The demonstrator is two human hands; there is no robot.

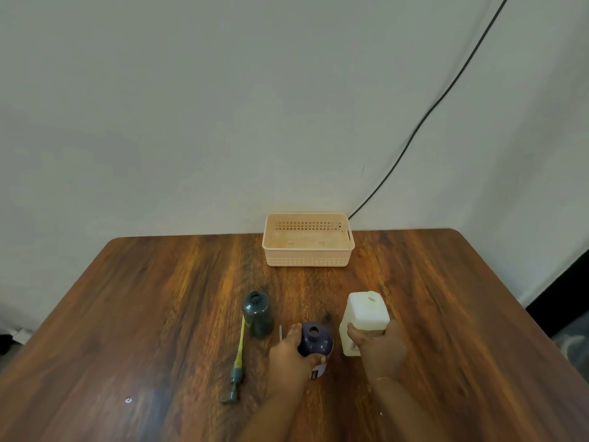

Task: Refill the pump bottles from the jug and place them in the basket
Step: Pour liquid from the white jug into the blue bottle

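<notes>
Here we see left grip [291, 352] clasping navy bottle [315, 341], right grip [379, 344] wrapped round white jug [366, 314], basket [307, 260] at twelve o'clock.

A dark wooden surface [159, 314] with rounded far corners stands against a pale wall. At its far edge sits a peach basket [308, 260]; nearer stand an open green bottle [258, 317], an open dark blue bottle [315, 342] and a white jug [363, 317]. A pump [237, 368] with its yellowish tube lies flat just left of the green bottle.
</notes>
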